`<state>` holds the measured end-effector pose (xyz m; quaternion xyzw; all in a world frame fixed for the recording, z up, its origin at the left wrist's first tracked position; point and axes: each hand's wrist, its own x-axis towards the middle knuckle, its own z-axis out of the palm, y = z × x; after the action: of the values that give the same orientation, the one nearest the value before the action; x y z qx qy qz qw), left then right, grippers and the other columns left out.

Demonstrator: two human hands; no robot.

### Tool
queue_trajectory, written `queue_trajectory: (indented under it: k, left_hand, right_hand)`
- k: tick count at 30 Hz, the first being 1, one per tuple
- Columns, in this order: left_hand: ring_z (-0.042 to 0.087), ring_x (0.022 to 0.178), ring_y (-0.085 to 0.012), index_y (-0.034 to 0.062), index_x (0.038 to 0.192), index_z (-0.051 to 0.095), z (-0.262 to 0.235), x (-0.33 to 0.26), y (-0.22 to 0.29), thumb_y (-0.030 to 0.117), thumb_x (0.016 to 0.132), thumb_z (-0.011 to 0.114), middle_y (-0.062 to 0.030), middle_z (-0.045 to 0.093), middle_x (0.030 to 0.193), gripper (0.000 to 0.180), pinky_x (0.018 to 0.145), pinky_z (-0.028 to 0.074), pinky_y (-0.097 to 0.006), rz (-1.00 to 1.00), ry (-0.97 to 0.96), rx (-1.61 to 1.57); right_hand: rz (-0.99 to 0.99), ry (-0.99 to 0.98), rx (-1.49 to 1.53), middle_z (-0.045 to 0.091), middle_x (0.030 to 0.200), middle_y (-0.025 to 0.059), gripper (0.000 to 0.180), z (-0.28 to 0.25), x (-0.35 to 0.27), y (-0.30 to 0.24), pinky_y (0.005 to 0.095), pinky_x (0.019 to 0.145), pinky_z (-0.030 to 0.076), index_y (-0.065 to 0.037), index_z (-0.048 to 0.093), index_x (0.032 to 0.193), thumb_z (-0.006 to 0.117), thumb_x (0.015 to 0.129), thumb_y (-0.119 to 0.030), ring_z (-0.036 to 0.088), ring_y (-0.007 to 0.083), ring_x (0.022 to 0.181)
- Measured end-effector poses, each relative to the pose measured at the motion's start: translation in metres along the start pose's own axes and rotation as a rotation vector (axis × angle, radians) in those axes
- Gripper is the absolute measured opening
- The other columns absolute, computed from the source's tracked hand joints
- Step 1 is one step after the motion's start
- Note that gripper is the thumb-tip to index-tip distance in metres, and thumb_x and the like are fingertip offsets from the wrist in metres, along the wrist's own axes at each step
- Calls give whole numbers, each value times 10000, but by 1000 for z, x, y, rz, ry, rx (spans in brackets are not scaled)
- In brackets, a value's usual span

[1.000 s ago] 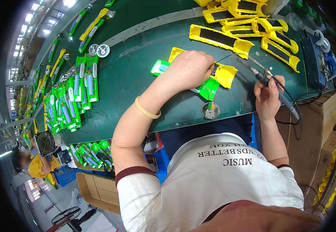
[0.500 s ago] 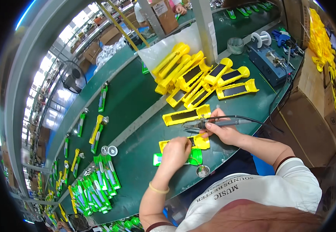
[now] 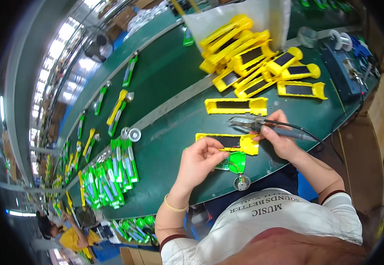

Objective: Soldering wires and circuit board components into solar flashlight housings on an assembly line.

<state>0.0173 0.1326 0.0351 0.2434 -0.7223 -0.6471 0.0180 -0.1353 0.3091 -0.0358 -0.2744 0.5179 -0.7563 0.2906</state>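
My right hand grips a soldering iron with a grey handle and black cable. Dark metal tool tips stick out left of its fingers; their exact shape is unclear. Below them lies a yellow plastic housing with a dark panel set in it. My left hand is closed at the housing's near edge, thumb and forefinger pinching what looks like a thin wire. Partly under that hand sits a green plastic casing. A wire joins it to a round silver lamp head near the table edge.
Another yellow housing lies just beyond, with a heap of yellow housings farther back. Green-and-white lamp bodies are piled at left, beside clear round lenses. A blue soldering station and solder spool stand far right.
The view has shifted, so the table things sit differently in the picture. My left hand has turned, its pinching fingers now showing at the housing's edge. The soldering iron stays in my right hand.
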Motion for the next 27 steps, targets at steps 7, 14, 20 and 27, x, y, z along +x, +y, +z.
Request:
queue_trajectory:
  k: [7,14,20,27]
  left_hand:
    - [634,860,-255,-25,987,520,-6,-5,-29,-3,838,571,-204,604,1011,160,711,545,-311,76,194,-806]
    - [590,539,-123,-16,950,591,-25,7,-30,12,806,623,-109,646,776,150,452,477,-230,169,282,-246]
    - [541,642,-134,38,812,669,-46,26,-27,38,734,663,-59,564,738,79,563,435,-266,379,144,696]
    - [506,711,-227,32,790,657,-48,42,-23,85,727,643,-86,488,738,83,635,438,-314,343,-24,857]
  right_hand:
    - [-53,104,-188,573,774,74,247,3,3,-3,197,566,403,-62,392,933,566,868,-225,522,91,630]
    - [-33,55,-38,540,701,48,257,32,7,-9,198,479,389,-60,375,888,622,836,-109,483,72,534]
    - [45,22,-94,513,694,39,242,43,8,4,203,484,374,-68,385,880,606,850,-162,475,81,534]
    - [9,-12,-318,523,696,14,254,35,5,15,215,538,384,-49,418,826,654,814,-141,463,58,609]
